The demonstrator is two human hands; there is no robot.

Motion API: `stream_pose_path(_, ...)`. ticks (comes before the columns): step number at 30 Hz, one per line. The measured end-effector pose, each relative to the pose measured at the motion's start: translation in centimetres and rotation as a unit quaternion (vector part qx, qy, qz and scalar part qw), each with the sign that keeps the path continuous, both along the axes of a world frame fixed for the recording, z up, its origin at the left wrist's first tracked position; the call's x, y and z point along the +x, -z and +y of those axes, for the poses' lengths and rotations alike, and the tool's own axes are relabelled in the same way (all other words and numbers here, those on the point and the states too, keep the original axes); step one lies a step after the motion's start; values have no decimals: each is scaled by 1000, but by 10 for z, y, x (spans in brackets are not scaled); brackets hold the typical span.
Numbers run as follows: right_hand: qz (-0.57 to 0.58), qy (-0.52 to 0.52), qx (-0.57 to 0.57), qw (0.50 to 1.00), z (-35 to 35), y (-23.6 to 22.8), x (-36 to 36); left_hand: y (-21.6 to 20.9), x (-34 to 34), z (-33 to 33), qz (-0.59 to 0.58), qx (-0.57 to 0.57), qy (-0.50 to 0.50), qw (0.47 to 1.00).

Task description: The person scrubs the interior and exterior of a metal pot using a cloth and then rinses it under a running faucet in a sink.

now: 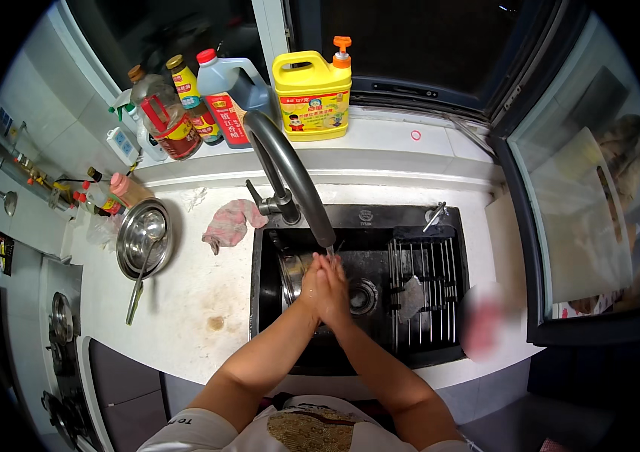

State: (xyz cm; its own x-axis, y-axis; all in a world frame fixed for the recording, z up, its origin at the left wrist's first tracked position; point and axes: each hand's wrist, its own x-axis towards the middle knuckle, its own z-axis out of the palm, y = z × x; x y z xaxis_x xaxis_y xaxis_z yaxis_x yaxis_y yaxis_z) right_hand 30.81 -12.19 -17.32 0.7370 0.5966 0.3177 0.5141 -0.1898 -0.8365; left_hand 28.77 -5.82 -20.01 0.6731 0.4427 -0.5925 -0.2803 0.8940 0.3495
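My left hand (pixel 310 282) and my right hand (pixel 331 292) are pressed palm to palm under the tap (pixel 290 166), over the black sink (pixel 380 217). A thin stream of water (pixel 330 251) runs onto the fingertips, and the skin looks wet. The fingers of both hands stretch forward and lie against each other, and I see no object between them. Partly behind my left hand, a steel pot (pixel 290 270) sits in the sink's left side. Just right of my hands is the round drain (pixel 363 296).
A metal rack (pixel 429 264) with a grey scouring pad (pixel 410 300) spans the sink's right side. A pink cloth (pixel 231 224) and steel bowls (pixel 133 252) with a ladle lie left. Bottles and a yellow jug (pixel 312 94) line the sill. An open window (pixel 534 248) juts in right.
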Motion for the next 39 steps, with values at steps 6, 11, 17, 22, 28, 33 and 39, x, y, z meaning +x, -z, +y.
stream_pose_path(6,79,-108,-117,984,-12,-49,3,-19,-7,5,-256,-70,124,956)
stream_pose_path(11,73,-50,-35,995,-7,25,25,-63,-4,-6,-109,-101,97,984)
stream_pose_path(17,3,-45,-119,992,-15,0,9,-15,-22,15,-289,-67,162,941)
stream_pose_path(22,-31,-33,-164,985,-13,29,27,-58,-7,-2,-177,-130,101,970)
stream_pose_path(28,49,-25,-54,997,-27,13,47,-54,-4,6,-218,-182,61,957)
stream_pose_path(33,-38,-61,-42,997,-38,-52,22,-41,3,19,-199,-129,27,971)
stream_pose_path(39,226,-98,-161,956,-12,-26,45,-56,15,-19,-123,-63,117,983)
